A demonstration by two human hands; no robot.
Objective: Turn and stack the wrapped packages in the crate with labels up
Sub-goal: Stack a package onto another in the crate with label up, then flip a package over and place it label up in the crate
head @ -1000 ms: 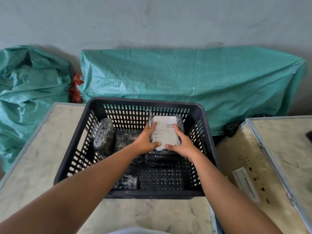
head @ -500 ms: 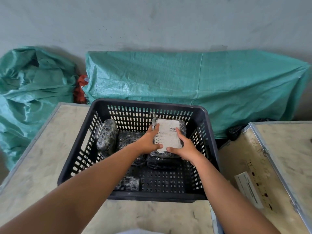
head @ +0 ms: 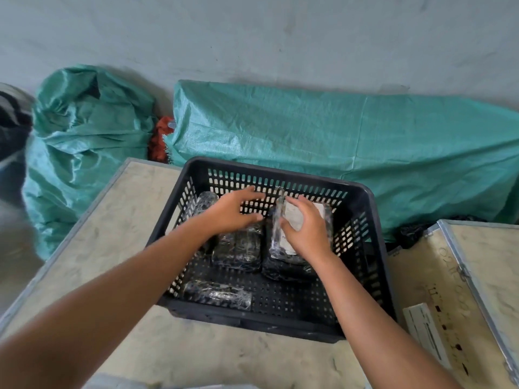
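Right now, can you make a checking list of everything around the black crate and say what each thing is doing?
Surface: pale speckled table with a metal edge, crate on it.
Job's things: black slotted crate; labelled package lies label up on another wrapped package at the right; dark package lies flat in the middle; one leans at the left wall; one lies at the near wall.
Clutter: nothing seen.
Grippers: left hand open above the middle package; right hand rests on the labelled package.
Cables: nothing seen.
Surroundings: green woven sacks by a grey wall; metal-edged case with a paper label at right.
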